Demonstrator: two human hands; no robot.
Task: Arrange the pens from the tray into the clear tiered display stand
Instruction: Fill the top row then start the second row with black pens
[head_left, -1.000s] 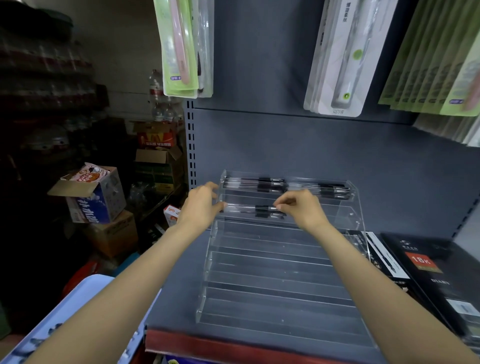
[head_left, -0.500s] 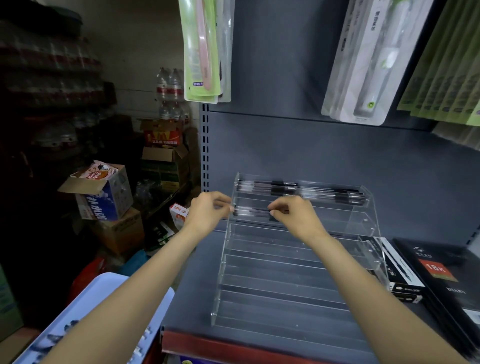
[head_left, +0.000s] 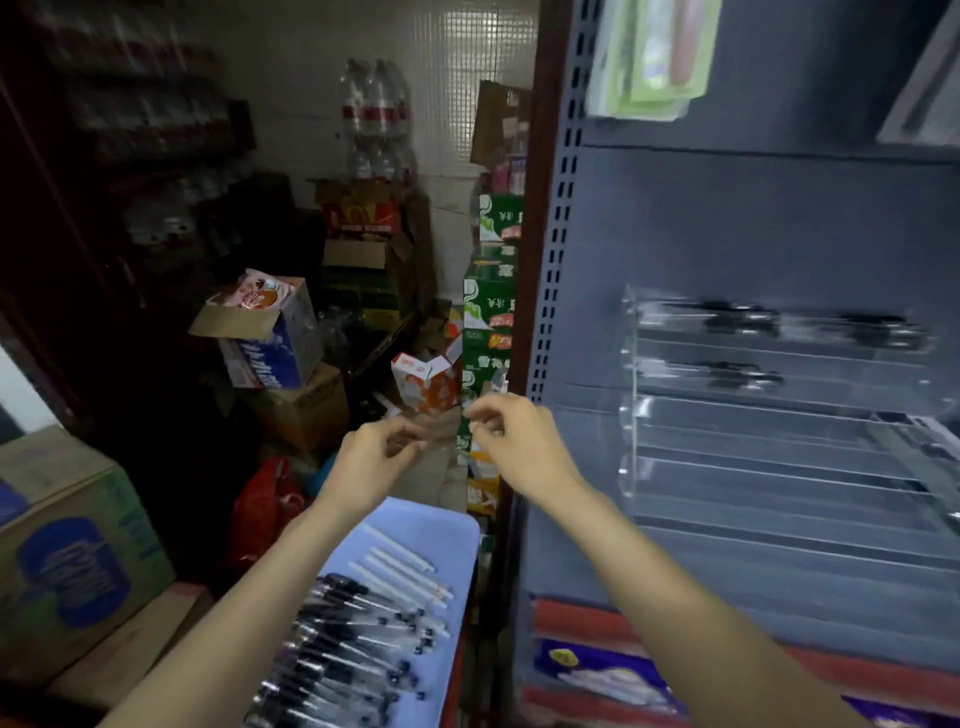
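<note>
Above the pale blue tray (head_left: 457, 525) of black and white pens (head_left: 363, 623), your left hand (head_left: 371, 457) and right hand (head_left: 519, 447) hang loose and empty now, back from the clear tiered plastic stand (head_left: 779, 467). Grab more pens.

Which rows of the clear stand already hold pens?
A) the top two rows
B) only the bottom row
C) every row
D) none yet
A: dark pens lie in the top row of the clear stand and more in the second, while the rows below show only bare plastic.
</note>
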